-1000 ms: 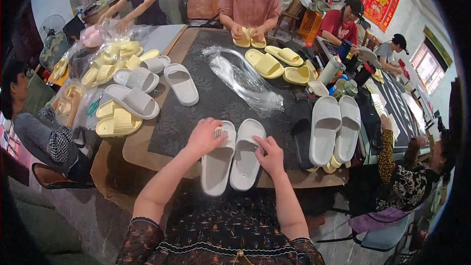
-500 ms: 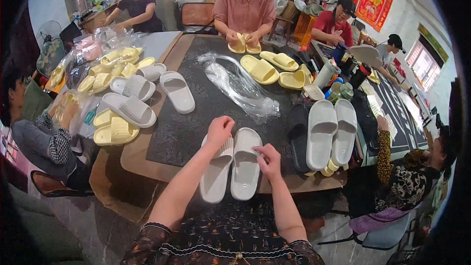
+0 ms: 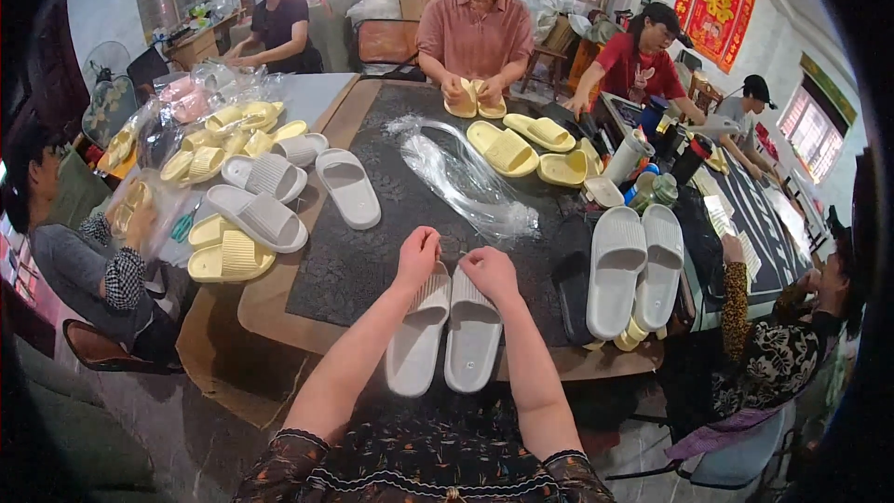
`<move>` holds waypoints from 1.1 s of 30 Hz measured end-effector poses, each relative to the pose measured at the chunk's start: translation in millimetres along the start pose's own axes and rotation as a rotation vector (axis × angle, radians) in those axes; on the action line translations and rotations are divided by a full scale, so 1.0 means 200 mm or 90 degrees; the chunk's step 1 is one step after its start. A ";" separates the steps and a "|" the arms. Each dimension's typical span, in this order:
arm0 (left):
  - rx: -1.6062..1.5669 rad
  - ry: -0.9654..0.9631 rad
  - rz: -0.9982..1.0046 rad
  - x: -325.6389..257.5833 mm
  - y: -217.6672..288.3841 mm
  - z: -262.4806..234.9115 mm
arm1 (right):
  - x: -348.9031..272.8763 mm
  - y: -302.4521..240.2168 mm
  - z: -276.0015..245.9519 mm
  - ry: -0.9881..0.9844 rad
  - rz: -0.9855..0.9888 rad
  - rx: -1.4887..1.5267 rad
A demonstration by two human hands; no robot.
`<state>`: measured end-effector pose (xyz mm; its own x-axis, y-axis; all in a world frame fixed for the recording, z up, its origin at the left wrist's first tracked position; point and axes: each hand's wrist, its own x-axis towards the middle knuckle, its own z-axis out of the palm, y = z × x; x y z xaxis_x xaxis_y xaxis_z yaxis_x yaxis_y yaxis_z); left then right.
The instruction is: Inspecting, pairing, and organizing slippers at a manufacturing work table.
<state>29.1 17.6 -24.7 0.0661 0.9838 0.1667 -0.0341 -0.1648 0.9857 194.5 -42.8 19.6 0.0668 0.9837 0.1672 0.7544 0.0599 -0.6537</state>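
Observation:
A pair of light grey slide slippers lies side by side in front of me, toes pointing away, heels at the table's near edge. My left hand (image 3: 419, 256) is over the toe end of the left slipper (image 3: 413, 359), its fingers pinched together. Over the toe and strap of the right slipper (image 3: 472, 354) is my right hand (image 3: 489, 272), fingers curled and also pinched. The two hands are close together but apart. Whatever may be between the fingertips is too small to make out. My hands partly cover both straps.
Clear plastic bags (image 3: 461, 177) lie on the dark mat (image 3: 349, 265) beyond my hands. Another grey pair (image 3: 616, 270) is to the right; loose grey slippers (image 3: 348, 188) and yellow ones (image 3: 231, 256) are on the left. Across the table a person (image 3: 475, 33) holds yellow slippers. Bottles (image 3: 663, 191) crowd the right.
My right hand has moved from the right slipper's strap edge up and inward to its toe, nearer my left hand. The person in red now leans and reaches over the table.

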 end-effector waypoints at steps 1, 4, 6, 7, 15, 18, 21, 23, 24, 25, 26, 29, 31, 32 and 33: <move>-0.019 -0.015 -0.022 -0.01 0.01 0.00 | 0.01 0.00 0.02 0.033 0.001 0.008; -0.014 -0.062 -0.029 -0.02 0.06 0.01 | 0.00 0.02 0.06 0.100 0.006 0.146; 0.003 -0.102 -0.012 -0.03 0.07 0.01 | -0.01 0.02 0.07 0.127 -0.044 0.187; 0.049 -0.118 0.013 -0.04 0.08 0.01 | -0.02 0.02 0.07 0.133 -0.070 0.198; 0.064 -0.008 0.079 -0.04 0.07 0.00 | -0.04 0.00 0.04 0.092 -0.042 0.103; 0.053 -0.005 0.073 -0.03 0.06 0.00 | -0.03 0.02 0.06 0.059 -0.026 0.071; 0.049 -0.050 0.061 -0.02 0.05 0.00 | -0.02 0.05 0.08 0.130 -0.011 0.181; 0.037 -0.100 0.032 -0.02 0.05 0.00 | -0.02 0.07 0.09 0.170 0.014 0.235; 0.028 -0.132 0.007 -0.03 0.05 0.00 | -0.03 0.07 0.09 0.197 -0.007 0.244; 0.020 -0.163 -0.016 -0.03 0.06 0.01 | -0.03 0.07 0.08 0.225 -0.030 0.252; 0.020 -0.179 -0.013 -0.03 0.06 0.01 | -0.03 0.07 0.08 0.257 -0.061 0.269; 0.060 -0.209 -0.009 -0.04 0.08 0.02 | -0.03 0.06 0.07 0.274 -0.100 0.284; 0.034 -0.202 0.022 -0.04 0.08 0.02 | -0.02 0.04 0.06 0.282 -0.106 0.288; 0.028 -0.198 0.024 -0.04 0.08 0.02 | -0.02 0.03 0.06 0.283 -0.097 0.295; 0.032 -0.173 0.019 -0.04 0.07 0.01 | -0.02 0.02 0.06 0.296 -0.123 0.285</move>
<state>30.4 7.4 -11.6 0.3306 0.9247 0.1887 0.0085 -0.2029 0.9792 190.3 -44.7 7.3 0.3071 0.7786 0.5473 0.4447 0.3911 -0.8058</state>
